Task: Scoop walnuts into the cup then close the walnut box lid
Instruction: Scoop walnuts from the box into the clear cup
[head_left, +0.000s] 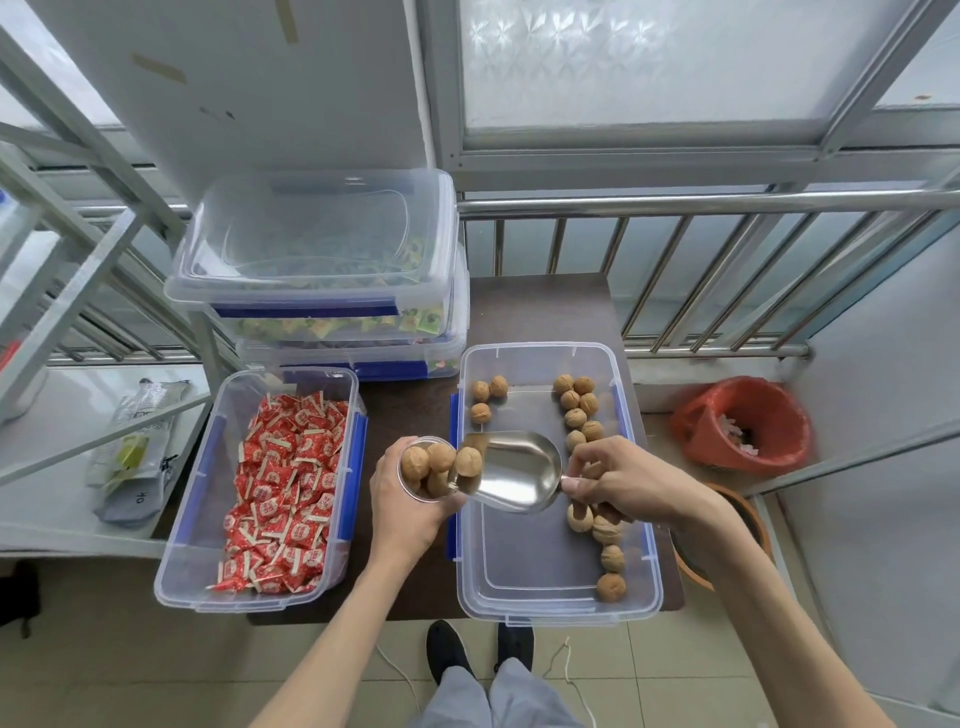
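Note:
My left hand (402, 506) holds a clear plastic cup (415, 470) with several walnuts in it, just left of the open walnut box (558, 597). My right hand (618, 480) grips the handle of a shiny metal scoop (514, 473), tilted with its mouth against the cup's rim. One walnut (468, 461) sits at the scoop's lip by the cup. Loose walnuts (579, 402) lie along the box's right side and far left corner. A clear lid (317, 239) rests on the stacked boxes behind; I cannot tell whose lid it is.
An open box of red wrapped candies (283, 488) stands to the left on the dark table (540, 306). Stacked boxes of green sweets (343, 325) sit behind. A red bin (743, 423) is on the floor at right. Metal railing runs behind, shelving stands left.

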